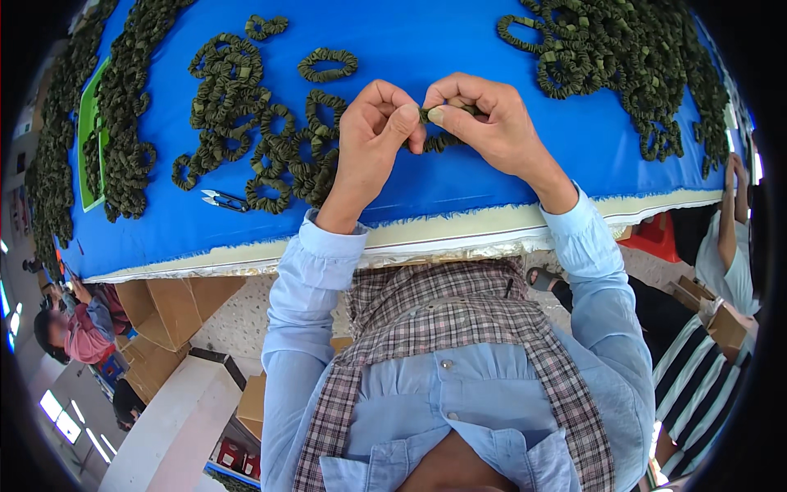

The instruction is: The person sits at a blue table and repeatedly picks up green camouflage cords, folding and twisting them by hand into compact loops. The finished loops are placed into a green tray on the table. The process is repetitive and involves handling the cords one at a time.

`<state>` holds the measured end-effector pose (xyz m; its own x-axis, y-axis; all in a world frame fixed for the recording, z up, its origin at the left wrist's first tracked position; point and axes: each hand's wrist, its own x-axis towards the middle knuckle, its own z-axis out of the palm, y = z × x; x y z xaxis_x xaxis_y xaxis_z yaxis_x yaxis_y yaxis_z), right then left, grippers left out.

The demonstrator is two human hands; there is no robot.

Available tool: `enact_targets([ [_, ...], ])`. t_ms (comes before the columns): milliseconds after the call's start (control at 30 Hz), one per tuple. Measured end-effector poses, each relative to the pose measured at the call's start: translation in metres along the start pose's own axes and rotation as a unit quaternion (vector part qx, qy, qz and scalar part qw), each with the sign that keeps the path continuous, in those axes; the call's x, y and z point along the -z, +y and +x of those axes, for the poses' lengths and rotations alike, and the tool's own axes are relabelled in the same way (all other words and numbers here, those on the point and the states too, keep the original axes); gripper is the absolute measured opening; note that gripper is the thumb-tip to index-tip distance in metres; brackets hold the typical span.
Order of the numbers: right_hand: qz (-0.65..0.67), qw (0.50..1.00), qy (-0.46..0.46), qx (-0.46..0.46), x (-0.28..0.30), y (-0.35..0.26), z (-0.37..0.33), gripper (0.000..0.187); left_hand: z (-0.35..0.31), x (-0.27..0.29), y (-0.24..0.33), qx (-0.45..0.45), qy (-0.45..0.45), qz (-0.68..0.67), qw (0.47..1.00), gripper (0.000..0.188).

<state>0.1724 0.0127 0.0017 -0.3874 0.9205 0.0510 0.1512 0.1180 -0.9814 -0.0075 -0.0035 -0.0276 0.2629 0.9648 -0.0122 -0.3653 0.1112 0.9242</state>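
Between my two hands, above the blue table cover (459, 184), is a dark green scrunchie (425, 115). My left hand (379, 131) pinches one side of it between thumb and bent fingers. Thumb and forefinger of my right hand (479, 115) close on the other side, and part of the ring shows behind those fingers. Left of my hands lies a loose group of green scrunchies (275, 156), some overlapping. A single scrunchie (328, 65) rests just beyond my left hand. Small thread snips (224, 201) lie near the table's front edge, left of my left forearm.
Large heaps of scrunchies stand at the right (623, 57) and the far left (127, 123). A green tray (88, 139) sits among the left heap. Cardboard boxes (176, 307) and a red stool (656, 236) are below the table edge. Other people (82, 328) sit at both sides.
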Motion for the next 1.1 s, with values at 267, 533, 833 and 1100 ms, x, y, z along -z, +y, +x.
enact_targets([
  [267,0.025,0.999,0.043,0.002,0.002,0.004,-0.001,0.008,-0.001,0.008,-0.002,-0.011,0.029,-0.127,0.991,0.011],
  [533,-0.061,0.998,0.011,-0.017,-0.002,-0.003,0.0,0.022,-0.002,0.001,-0.001,-0.056,0.032,0.073,0.995,0.015],
  [833,-0.037,0.997,0.002,-0.063,-0.005,-0.005,0.002,0.014,-0.006,-0.002,-0.005,-0.117,0.035,0.129,0.984,0.017],
  [1100,-0.097,0.994,0.026,-0.028,-0.001,-0.007,-0.003,0.016,-0.004,-0.001,-0.006,-0.114,0.044,0.089,0.989,0.016],
])
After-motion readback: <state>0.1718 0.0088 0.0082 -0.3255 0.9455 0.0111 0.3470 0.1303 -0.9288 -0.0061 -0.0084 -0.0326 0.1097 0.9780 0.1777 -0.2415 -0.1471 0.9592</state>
